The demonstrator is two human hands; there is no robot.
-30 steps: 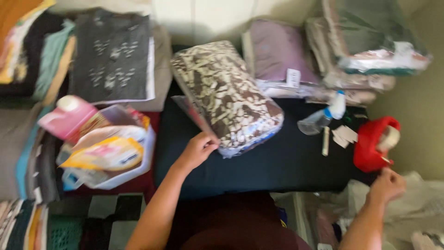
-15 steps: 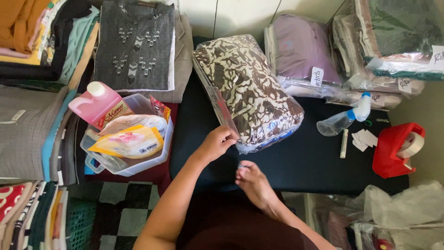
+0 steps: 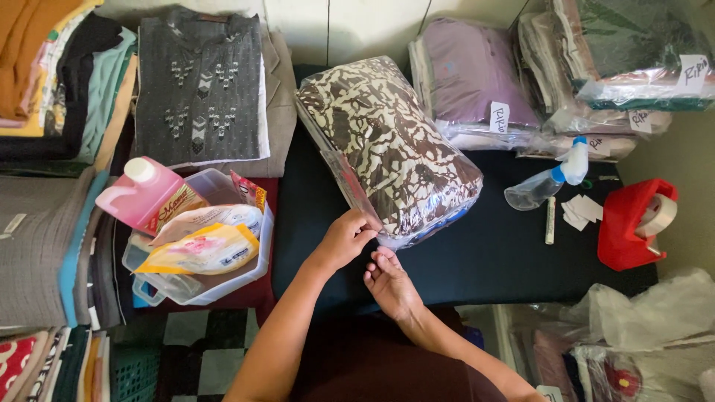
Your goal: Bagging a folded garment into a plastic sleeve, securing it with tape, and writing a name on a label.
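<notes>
Head view – clear tub [image 3: 257, 262] holding refill pouches [image 3: 197, 249]

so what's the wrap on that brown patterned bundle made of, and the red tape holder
The wrap on the brown patterned bundle looks like thin clear plastic film: glossy glare, creases. The red tape holder seems moulded hard plastic, smooth with a slight sheen.

Fingertips of both hands [image 3: 369, 257] hidden at the bagged patterned cloth's [image 3: 387, 149] near corner, contact unclear. Folded clothes stack [image 3: 45, 74] at 10 o'clock cut by frame edge; plastic bags [image 3: 648, 320] at 4 o'clock cut too, contents unreadable.
</notes>
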